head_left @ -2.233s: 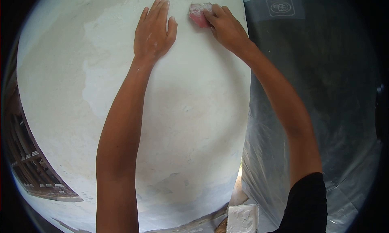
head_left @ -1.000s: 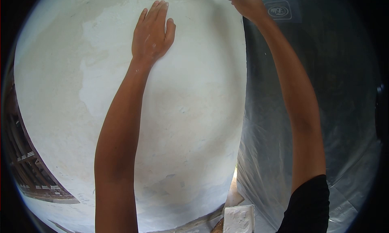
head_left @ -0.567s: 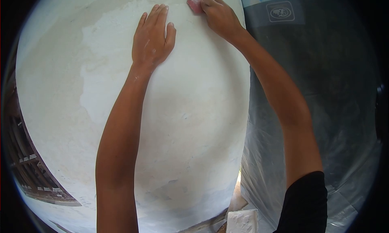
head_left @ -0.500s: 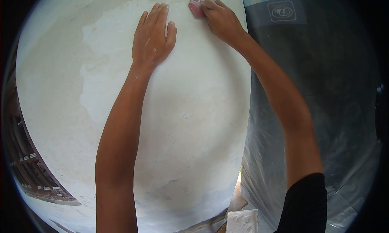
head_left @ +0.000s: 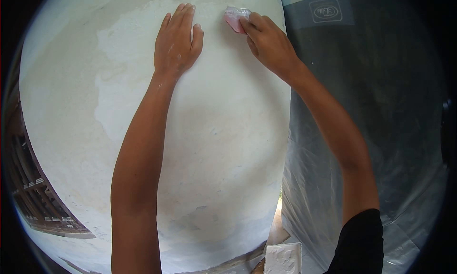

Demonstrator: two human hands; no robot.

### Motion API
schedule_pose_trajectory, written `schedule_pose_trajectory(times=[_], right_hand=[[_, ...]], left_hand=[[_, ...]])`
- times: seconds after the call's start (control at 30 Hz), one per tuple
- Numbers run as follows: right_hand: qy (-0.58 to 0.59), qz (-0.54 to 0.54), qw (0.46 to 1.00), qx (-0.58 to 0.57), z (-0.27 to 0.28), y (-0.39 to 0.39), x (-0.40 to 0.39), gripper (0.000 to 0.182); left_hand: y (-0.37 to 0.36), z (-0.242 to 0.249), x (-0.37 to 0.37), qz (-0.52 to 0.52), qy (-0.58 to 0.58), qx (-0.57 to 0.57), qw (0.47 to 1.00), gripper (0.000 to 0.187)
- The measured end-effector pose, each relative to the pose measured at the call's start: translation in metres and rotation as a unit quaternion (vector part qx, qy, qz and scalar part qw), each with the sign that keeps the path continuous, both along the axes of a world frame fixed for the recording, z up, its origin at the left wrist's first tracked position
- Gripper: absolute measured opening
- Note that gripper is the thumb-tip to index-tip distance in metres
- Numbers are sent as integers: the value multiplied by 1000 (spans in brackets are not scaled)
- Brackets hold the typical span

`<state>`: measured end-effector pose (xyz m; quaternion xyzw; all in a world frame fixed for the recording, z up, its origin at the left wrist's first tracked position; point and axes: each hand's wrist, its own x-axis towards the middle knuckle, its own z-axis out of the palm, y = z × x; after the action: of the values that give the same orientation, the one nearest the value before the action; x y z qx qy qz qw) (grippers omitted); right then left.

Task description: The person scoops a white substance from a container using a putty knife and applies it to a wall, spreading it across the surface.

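My left hand [head_left: 177,41] lies flat against a broad whitish wall surface [head_left: 214,131], its fingers stretched upward and the thumb apart. White smears mark the back of this hand. To the right, near the wall's right edge, my right hand [head_left: 271,44] is closed on a small flat pink putty spreader [head_left: 234,22]. White paste coats the spreader's upper part, and it appears to be against the wall. My fingers hide its right end.
Dark plastic sheeting [head_left: 366,112] with a printed logo hangs along the right side. Below, near the wall's lower right corner, stands a pale tray [head_left: 283,259] of white paste. A dark slatted wooden opening [head_left: 35,188] is at left.
My right hand has moved down and slightly right with the putty spreader, and the spreader's tilt differs. The left hand stays nearly in place on the wall.
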<state>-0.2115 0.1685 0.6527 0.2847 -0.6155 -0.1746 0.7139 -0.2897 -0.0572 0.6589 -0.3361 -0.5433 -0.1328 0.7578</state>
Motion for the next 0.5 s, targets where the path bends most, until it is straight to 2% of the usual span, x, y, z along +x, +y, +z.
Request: schedule_pose_trajectory(times=[0.07,0.2,0.33,0.43,0.5], right_hand=[[13,-14,998,-55,27,-2,1,30],[82,-36,995,-41,74,-9,-29,29],[69,-50,996,-14,73,-10,-49,32],[67,-7,998,-5,50,-3,-53,32],[51,-19,998,6,29,3,-49,16]], left_hand=[[2,0,1,-1,6,-2,1000,45],[1,0,4,-7,-6,0,1000,45],[0,0,2,-13,-4,-6,1000,45],[0,0,1,-10,4,-4,1000,45],[0,1,0,-13,2,-5,1000,45]])
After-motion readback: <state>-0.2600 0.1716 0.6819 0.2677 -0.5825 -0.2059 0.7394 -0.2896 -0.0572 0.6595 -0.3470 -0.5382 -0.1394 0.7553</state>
